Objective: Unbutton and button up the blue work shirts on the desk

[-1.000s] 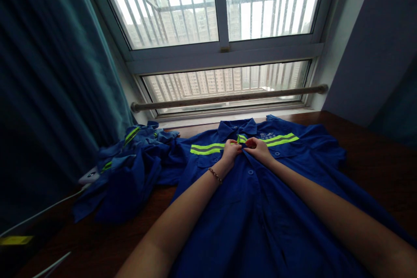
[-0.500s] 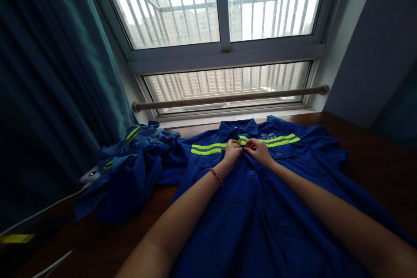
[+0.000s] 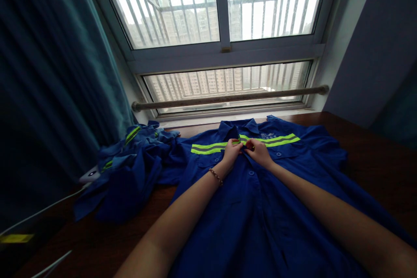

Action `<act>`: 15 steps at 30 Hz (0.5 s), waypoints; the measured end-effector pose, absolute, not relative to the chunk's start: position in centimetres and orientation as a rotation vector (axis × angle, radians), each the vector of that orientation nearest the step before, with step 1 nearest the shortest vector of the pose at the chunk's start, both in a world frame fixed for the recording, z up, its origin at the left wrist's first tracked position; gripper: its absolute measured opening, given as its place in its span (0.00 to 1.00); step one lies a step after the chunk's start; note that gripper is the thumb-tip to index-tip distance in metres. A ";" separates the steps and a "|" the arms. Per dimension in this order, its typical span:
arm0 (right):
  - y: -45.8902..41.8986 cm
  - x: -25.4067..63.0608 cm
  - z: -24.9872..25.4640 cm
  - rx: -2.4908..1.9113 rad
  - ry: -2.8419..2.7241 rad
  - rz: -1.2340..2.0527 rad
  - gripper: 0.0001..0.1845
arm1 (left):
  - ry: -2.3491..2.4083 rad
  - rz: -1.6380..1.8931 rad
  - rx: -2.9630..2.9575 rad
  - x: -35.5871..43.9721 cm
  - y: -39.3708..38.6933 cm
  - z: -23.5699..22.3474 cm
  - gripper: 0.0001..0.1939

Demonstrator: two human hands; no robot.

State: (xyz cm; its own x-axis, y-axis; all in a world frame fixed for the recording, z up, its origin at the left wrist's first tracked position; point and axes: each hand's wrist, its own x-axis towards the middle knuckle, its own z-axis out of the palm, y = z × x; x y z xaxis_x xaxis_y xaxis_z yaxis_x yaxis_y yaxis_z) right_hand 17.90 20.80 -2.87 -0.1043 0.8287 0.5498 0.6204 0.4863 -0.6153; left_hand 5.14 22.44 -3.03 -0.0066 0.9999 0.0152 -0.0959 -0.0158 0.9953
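A blue work shirt [image 3: 224,208] with a yellow-green reflective stripe across the chest lies spread out, its collar toward the window. My left hand [image 3: 232,152], with a beaded bracelet at the wrist, pinches the front placket at the stripe. Close beside it, my right hand [image 3: 258,152] is closed on the other side of the same placket. The fingertips nearly meet, and whatever button lies between them is hidden. Below the hands a fastened-looking button [image 3: 251,173] shows on the placket. Another button [image 3: 278,154] sits on the chest pocket flap.
A crumpled heap of blue clothing [image 3: 127,173] with reflective strips lies on the left of the brown wooden table [image 3: 361,156]. A white device [image 3: 89,175] with a cable sits beside it. Behind are a rail [image 3: 228,98], a barred window and a blue curtain [image 3: 58,74].
The placket edge between my hands is lifted a little higher near the collar. Both hands stay at nearly the same spot, with only small finger shifts.
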 end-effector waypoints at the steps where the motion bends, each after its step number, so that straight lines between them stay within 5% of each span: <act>1: 20.7 17.8 -2.8 -1.213 -1.830 0.255 0.06 | 1.145 1.262 1.112 5.2 22.4 -2.8 0.13; 7: 20.4 17.7 -2.6 -1.184 -1.890 0.155 0.05 | 1.180 1.241 1.000 5.3 22.4 -2.1 0.17; 15: 20.6 17.7 -2.8 -1.205 -1.659 0.411 0.09 | 1.086 1.257 0.895 5.0 22.4 -2.1 0.23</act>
